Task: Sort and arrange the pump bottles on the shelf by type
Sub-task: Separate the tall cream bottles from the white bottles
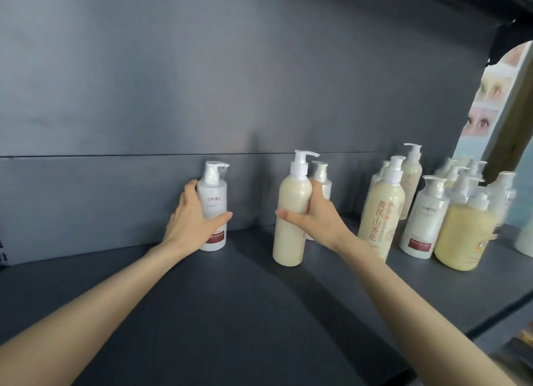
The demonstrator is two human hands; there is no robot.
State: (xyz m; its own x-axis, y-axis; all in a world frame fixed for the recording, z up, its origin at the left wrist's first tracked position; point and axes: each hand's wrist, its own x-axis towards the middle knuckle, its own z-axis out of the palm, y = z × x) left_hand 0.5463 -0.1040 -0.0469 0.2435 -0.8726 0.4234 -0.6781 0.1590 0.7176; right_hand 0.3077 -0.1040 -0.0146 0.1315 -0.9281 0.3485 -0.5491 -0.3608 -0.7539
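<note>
Our left hand (191, 217) wraps the white bottle (215, 201) at the shelf (230, 299) back. Our right hand (315, 212) grips the cream bottle (290, 235) mid-body. Both bottles are probably heavy, rigid and slick, so we hold the bodies, never the pumps.

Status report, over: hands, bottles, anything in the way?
Left hand grips white red-label bottle, upright at shelf back. Right hand grips tall cream bottle, upright. Another white bottle right behind it; mixed cluster stands at right.

Bare left hand (192, 220) and right hand (315, 215), slender forearms (86, 307), nails seemingly short.
</note>
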